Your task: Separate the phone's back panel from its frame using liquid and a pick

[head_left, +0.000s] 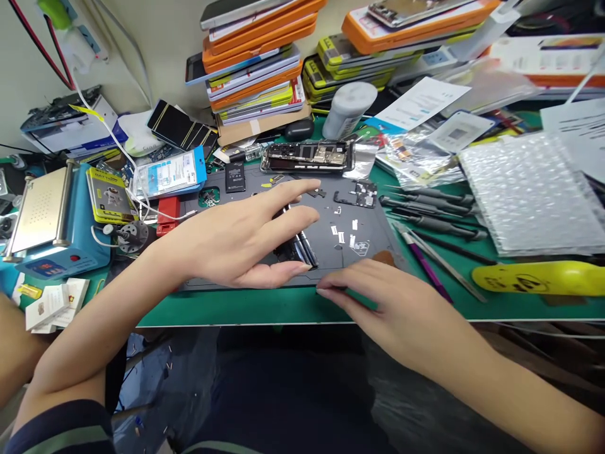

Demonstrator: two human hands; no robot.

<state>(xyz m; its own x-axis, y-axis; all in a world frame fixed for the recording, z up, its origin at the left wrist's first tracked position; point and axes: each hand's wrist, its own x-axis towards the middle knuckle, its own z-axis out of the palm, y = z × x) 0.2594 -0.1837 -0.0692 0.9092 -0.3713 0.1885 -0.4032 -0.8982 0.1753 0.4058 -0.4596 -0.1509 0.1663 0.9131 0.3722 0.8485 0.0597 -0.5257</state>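
Evidently, the left hand (246,243) is held open and empty, fingers spread, just above slim black metal-tipped tools (302,249) lying on the dark grey rubber work mat (373,222). The right hand (401,309) is laid flat and empty on the mat's near edge, seemingly to steady it.

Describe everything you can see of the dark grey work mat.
The dark grey work mat looks rubbery and lies flat on the green bench. Small white parts and black brackets lie on it; an opened phone rests at its far edge. The left hand hovers over its middle; the right hand sits at its near edge.
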